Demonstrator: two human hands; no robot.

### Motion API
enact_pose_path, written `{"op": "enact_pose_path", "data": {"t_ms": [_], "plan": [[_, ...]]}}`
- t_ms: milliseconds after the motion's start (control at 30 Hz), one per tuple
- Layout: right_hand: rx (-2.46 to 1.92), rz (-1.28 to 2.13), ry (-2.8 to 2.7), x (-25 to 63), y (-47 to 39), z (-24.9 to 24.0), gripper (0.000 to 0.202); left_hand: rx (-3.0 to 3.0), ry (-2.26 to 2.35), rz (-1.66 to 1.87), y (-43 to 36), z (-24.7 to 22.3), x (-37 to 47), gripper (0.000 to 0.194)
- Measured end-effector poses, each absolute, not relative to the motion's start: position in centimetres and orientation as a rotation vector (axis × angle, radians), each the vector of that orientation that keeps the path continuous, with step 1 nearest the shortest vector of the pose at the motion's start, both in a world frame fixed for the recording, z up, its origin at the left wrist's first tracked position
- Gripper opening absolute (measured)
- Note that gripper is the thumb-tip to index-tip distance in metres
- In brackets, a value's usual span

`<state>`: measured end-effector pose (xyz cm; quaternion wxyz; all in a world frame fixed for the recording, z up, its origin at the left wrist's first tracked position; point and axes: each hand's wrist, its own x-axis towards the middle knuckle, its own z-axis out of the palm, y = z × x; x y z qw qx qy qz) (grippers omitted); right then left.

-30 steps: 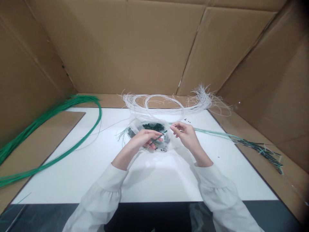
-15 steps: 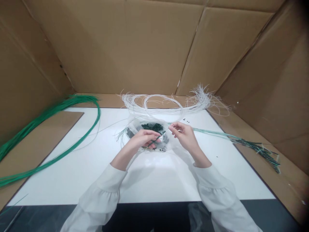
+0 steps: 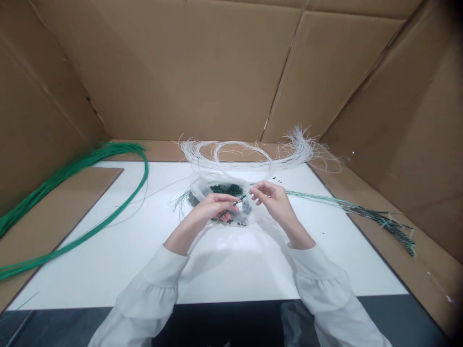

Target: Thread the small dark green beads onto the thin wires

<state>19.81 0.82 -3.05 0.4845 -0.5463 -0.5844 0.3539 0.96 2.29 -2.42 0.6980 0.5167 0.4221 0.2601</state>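
Note:
A thin strand with dark green beads (image 3: 243, 197) runs slantwise between my two hands. My left hand (image 3: 217, 207) is closed on its lower part, the fingers pinched around the beads. At the strand's upper end my right hand (image 3: 269, 195) pinches it between thumb and fingertips. Beneath the hands lies a clear plastic bag (image 3: 200, 185), opened out, with a heap of dark green beads (image 3: 231, 189) inside. A few loose dark pieces (image 3: 241, 223) show at the bag's near side.
Bundled green wires (image 3: 101, 224) curve along the left. White wires (image 3: 246, 166) lie coiled at the back. On the right, beaded strands (image 3: 394, 229) extend over the edge of the white board (image 3: 253, 270). Small beads (image 3: 277, 179) dot the board. Cardboard walls (image 3: 181, 72) surround it.
The whole view has shifted slightly. Beads on the strand appear nearer my right fingertips, and both hands keep their pinch.

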Motion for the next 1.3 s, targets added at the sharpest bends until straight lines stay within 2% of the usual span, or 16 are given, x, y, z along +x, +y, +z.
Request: {"op": "enact_pose_path", "data": {"t_ms": [333,700,867,1300], "plan": [[-1.286,0.944,-1.332,19.5,0.65,-2.54,0.031,1.119,0.906,0.583,2.36,-2.5,0.99,0.033],[-1.281,0.842,-1.678,19.85,0.66,-2.92,0.025,1.162,0.882,0.562,2.33,-2.4,0.94,0.031],[-1.329,0.94,-1.626,19.99,0.76,-2.88,0.022,1.151,0.891,0.554,2.54,-2.76,0.8,0.031],[-1.358,0.924,-1.574,19.95,0.62,-2.86,0.023,1.106,0.861,0.594,2.4,-2.55,0.7,0.027]]}}
